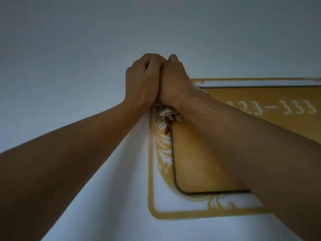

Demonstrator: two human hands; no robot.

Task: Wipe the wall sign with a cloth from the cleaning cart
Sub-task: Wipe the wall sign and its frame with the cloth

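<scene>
Pale, plain wall (69, 40) filled the whole view, seen from below in dim light. Mounted on it at the lower right was the wall sign (189, 164), a gold rounded panel set on a white backing plate with a gold border and leaf scrollwork at the corners. White digits reading partly "23-333" were seen on the panel's upper right; the first characters were hidden by the right forearm.

Both bare forearms were raised from the lower corners and met at the sign's upper-left corner. The left hand (141, 80) was curled closed, lying on the wall just beside the sign's edge and pressed against the right. The right hand (173, 82) was closed too, covering the sign's corner.

A bunched whitish cloth (169, 114) was noted beneath the two wrists, against the sign's left border, with a dark reddish twisted end hanging down. Which grip held the cloth could not be told, the fingers being hidden.
</scene>
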